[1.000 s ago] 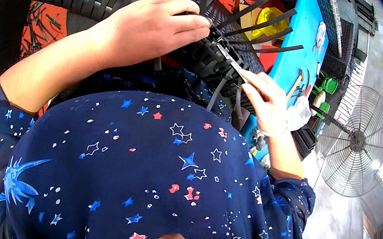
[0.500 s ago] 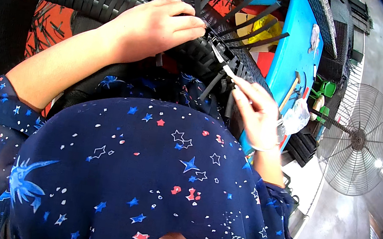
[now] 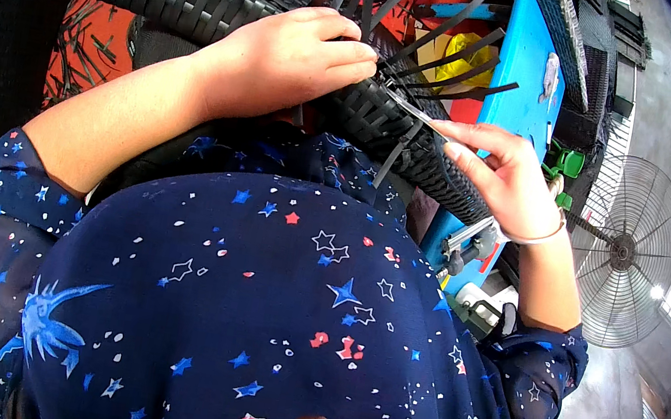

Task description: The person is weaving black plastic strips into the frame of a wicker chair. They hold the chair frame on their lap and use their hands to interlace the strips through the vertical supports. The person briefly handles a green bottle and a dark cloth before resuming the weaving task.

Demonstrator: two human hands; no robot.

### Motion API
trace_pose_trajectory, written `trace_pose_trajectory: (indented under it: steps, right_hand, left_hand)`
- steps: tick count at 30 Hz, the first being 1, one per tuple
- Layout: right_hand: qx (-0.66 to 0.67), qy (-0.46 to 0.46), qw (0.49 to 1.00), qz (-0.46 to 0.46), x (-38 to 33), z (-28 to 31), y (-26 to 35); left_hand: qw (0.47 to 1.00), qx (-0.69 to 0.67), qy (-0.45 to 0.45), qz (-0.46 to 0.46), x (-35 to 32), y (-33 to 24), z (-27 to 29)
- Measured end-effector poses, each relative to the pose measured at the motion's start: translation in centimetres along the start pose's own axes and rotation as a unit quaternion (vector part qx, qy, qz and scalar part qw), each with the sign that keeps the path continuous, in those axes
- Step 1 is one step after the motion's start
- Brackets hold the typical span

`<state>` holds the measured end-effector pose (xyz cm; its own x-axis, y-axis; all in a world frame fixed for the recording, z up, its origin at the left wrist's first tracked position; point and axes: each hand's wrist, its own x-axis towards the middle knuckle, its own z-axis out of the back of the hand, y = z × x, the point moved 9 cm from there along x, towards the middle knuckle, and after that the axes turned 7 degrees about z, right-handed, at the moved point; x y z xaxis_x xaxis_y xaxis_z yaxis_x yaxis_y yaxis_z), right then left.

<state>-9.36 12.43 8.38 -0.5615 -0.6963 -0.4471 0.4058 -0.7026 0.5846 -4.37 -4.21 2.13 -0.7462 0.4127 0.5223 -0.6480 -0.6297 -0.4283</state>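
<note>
A curved black piece of plastic wickerwork [image 3: 367, 117] lies across in front of me, its loose flat strips [image 3: 454, 52] fanning out at the far side. My left hand [image 3: 302, 59] is closed over the woven edge, fingers pressed together; any single strip under the fingertips is hidden. Between thumb and fingers of my right hand [image 3: 510, 173] is a thin, flat, silvery tool [image 3: 411, 110]. Its tip lies against the weave just right of my left fingertips. One short strip [image 3: 396, 156] hangs off the near side of the wickerwork.
At the right stands a blue tabletop [image 3: 516, 72]. A yellow plastic bag [image 3: 466, 60] lies in a carton beyond the strips. Black strip scraps cover a red surface [image 3: 82, 50] at the left. A grey metal device [image 3: 473, 246] sits below my right wrist; a large fan [image 3: 624, 251] stands farther right.
My right hand has moved right and the silvery tool lies flatter. My left hand keeps its hold on the woven edge. The whole view has shifted slightly.
</note>
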Motion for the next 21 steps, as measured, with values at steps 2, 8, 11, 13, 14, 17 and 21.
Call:
trace_pose_trajectory:
  steps: [2,8,11,13,14,17,21]
  right_hand:
    - [0.034,-0.003,0.999,-0.037,-0.9,-0.9,-1.1]
    - [0.112,-0.197,0.974,-0.021,-3.4,-3.6,-2.4]
    - [0.166,-0.302,0.939,0.004,-4.6,-5.5,-4.0]
    - [0.279,-0.362,0.889,-0.031,-4.0,-9.5,-6.6]
    - [0.278,-0.358,0.891,-0.017,-3.6,-9.9,-6.2]
    - [0.231,-0.377,0.896,0.038,-4.1,-9.1,-5.5]
    - [0.095,-0.256,0.962,-0.003,-4.9,-6.4,-4.7]
  left_hand:
    - [1.000,0.007,-0.004,-0.001,-0.1,-0.1,0.0]
    - [1.000,0.023,-0.018,-0.005,-0.1,-0.4,0.2]
    - [0.999,0.019,-0.025,-0.015,-0.1,-0.2,0.3]
    - [0.999,0.006,-0.020,-0.024,-0.1,-0.6,0.3]
    - [1.000,-0.003,-0.012,-0.018,-0.3,-0.4,0.2]
    - [1.000,-0.009,0.023,-0.009,-0.3,0.0,-0.1]
    - [0.996,0.007,0.086,-0.007,0.2,0.2,-1.5]
